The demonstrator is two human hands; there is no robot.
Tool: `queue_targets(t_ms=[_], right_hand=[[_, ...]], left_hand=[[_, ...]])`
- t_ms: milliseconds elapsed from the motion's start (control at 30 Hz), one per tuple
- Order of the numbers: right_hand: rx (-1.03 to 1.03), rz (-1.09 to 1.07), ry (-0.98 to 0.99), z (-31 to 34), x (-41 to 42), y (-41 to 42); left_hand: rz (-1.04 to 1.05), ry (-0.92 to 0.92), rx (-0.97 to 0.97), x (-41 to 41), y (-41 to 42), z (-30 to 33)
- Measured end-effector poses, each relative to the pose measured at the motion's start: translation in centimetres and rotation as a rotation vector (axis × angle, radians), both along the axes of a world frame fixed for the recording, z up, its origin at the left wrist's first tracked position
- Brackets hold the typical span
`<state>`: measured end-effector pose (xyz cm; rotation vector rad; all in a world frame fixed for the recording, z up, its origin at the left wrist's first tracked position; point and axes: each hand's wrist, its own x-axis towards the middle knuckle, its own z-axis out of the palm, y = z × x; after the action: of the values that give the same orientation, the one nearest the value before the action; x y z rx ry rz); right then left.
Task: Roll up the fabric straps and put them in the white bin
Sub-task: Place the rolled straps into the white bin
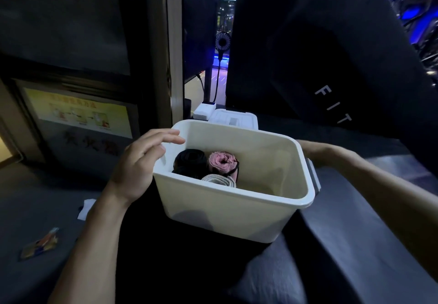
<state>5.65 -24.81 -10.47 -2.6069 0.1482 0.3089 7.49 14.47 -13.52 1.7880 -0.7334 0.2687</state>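
Your white bin point(233, 211) sits tilted toward you on the dark padded bench point(355, 244), near its middle. Three rolled straps stand on end at the bin's left end: a black roll point(189, 162), a pink roll point(222, 162) touching it, and a cream roll point(219, 180) just in front of both, against the near wall. The right half of the bin holds nothing you can see.

Your left hand point(139, 166) rests at the bin's left rim with fingers relaxed and nearly straight, the fingertips reaching over the rim; it grips nothing. Your right hand point(308, 152) is at the far right corner, mostly hidden behind the wall by the grey latch point(312, 175), so I cannot tell whether it grips the bin.

Judging by looks, the straps are soft, light and springy; a roll will loosen if you pinch one layer. Take each across its whole width, thumb on one flat side and fingers on the other. The bin is stiff, smooth plastic and light; hold it under the rim on both ends.

Behind the bin lies its white lid point(233, 120). No loose strap shows on the bench, so the task looks nearly or fully done.
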Motion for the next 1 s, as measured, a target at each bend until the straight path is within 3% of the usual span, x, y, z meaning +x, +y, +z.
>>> queue_targets(t_ms=[167,333,533,633,800,1000], right_hand=[[-0.195,0.081,0.007,-1.0,1.1,-0.1],[-0.046,0.009,-0.155,0.5,0.8,-0.3],[0.039,-0.027,-0.618,8.2,-1.8,0.0],[0.088,0.020,-0.666,11.6,-3.4,1.3],[0.076,0.211,-0.482,13.2,-5.4,5.0],[-0.453,0.365,-0.143,9.4,-4.5,7.1]], left_hand=[[-0.017,-0.004,-0.007,0.4,0.0,-0.1],[-0.026,-0.007,-0.001,0.6,0.1,-0.2],[-0.045,-0.011,-0.021,0.5,-0.2,-0.3],[-0.043,-0.003,-0.027,0.3,-0.5,-0.2],[-0.025,-0.024,-0.014,-0.6,-1.7,-0.2],[-0.011,-0.057,-0.007,-1.4,-2.6,-0.1]])
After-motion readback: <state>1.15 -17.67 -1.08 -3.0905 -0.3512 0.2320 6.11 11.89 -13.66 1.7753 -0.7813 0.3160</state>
